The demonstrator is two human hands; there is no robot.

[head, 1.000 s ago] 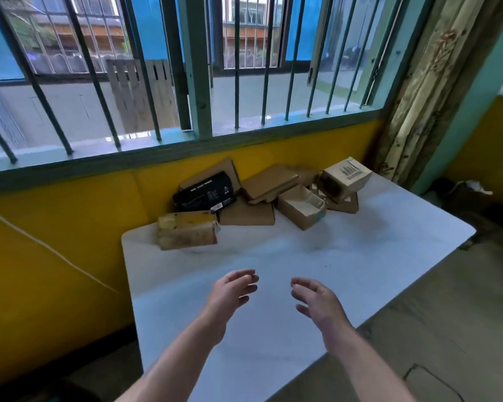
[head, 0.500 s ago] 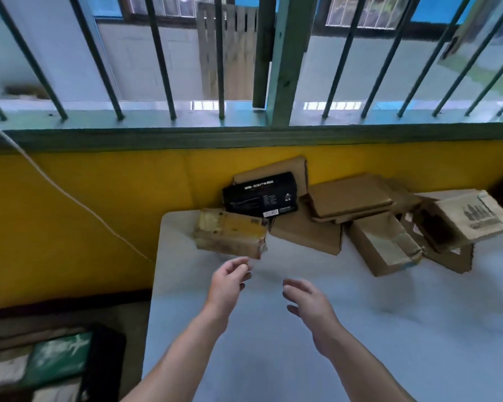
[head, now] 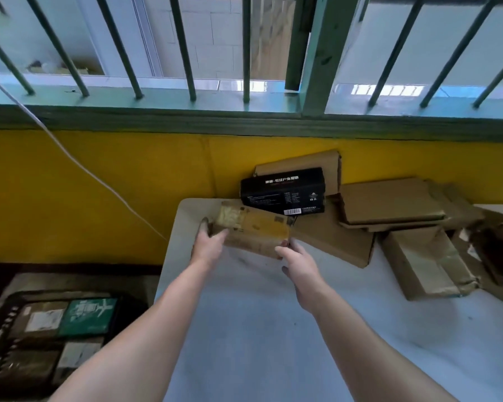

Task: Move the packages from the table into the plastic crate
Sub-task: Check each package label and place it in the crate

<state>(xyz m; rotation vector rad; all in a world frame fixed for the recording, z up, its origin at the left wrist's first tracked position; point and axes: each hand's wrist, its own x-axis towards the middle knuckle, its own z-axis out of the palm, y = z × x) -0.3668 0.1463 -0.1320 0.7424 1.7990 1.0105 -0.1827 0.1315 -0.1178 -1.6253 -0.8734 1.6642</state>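
A taped brown cardboard package (head: 253,232) lies at the far left corner of the white table (head: 273,329). My left hand (head: 208,245) grips its left end and my right hand (head: 296,261) grips its near right corner. Behind it a black box (head: 283,192) leans against the yellow wall, with several more brown packages (head: 389,207) piled to the right along the wall. On the floor at lower left stands the dark plastic crate (head: 0,323), which holds several packages, one of them green (head: 89,316).
A green barred window runs above the yellow wall (head: 99,192). A white cable (head: 79,165) slants down the wall to the table's left edge. An opened, torn box (head: 427,265) lies at the right of the table.
Both hands have reached forward and closed on the taped brown package. The view has swung left and down, bringing the crate on the floor further into sight.
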